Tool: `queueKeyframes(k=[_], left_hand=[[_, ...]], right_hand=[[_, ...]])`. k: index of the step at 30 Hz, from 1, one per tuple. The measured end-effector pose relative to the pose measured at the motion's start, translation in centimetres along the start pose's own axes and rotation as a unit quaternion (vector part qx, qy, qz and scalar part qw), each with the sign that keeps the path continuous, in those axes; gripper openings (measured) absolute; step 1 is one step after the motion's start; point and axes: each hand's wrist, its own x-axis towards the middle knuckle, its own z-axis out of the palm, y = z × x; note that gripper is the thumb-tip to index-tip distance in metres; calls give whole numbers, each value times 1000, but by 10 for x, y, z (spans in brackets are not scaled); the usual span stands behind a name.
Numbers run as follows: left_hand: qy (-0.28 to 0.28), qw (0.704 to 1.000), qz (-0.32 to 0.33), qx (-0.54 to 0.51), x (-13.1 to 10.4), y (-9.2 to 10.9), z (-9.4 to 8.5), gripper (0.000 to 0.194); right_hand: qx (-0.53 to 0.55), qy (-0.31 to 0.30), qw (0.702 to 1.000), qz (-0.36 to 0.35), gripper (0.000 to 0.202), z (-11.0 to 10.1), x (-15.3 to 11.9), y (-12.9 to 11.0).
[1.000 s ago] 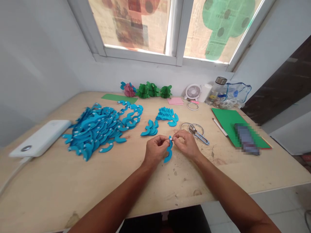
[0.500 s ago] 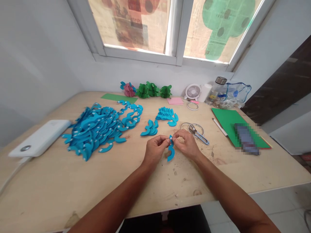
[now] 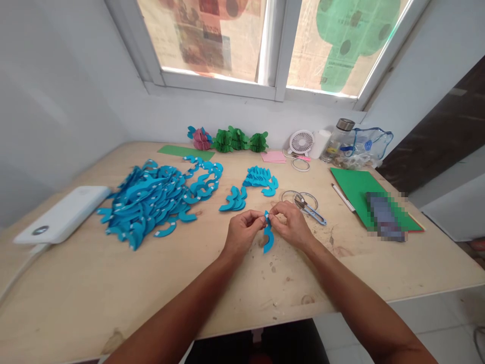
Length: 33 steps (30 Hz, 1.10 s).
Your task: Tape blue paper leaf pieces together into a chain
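Between my two hands are curved blue paper pieces (image 3: 269, 243) with a small white patch near the top; the lower arc hangs down toward the table. My left hand (image 3: 244, 230) pinches the upper part from the left, thumb and forefinger closed. My right hand (image 3: 290, 222) pinches the same spot from the right. The fingertips cover part of the join. Just beyond my hands lie a small stack of blue arcs (image 3: 234, 199) and a row of overlapped blue arcs (image 3: 259, 178). A large heap of blue arcs with white patches (image 3: 147, 202) spreads at the left.
Thread snips (image 3: 310, 210) lie beside metal rings right of my hand. Farther right are a white pen (image 3: 343, 197), green paper (image 3: 356, 184) and a blurred-out object (image 3: 385, 215). A white power bank (image 3: 64, 213) sits left. A small fan (image 3: 301, 142) and bottle (image 3: 338, 139) stand behind.
The hanging blue arc has swung slightly to the right. Both hands keep their pinch in nearly the same place.
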Motion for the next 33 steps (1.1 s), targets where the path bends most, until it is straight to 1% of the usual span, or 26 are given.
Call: queueKeyframes(k=[9, 21, 25, 33], left_hand=[[2, 1000, -9, 8, -1, 2, 0, 11], [-6, 1000, -9, 8, 4, -3, -3, 11], [-7, 1000, -11, 2, 5, -4, -3, 13], [16, 998, 15, 67, 9, -8, -7, 12]], right_hand=[[6, -11, 1000, -13, 10, 0, 0, 0], [18, -23, 999, -22, 11, -1, 1, -1], [3, -27, 999, -38, 9, -1, -1, -1], [-50, -38, 996, -56, 11, 2, -2, 0]])
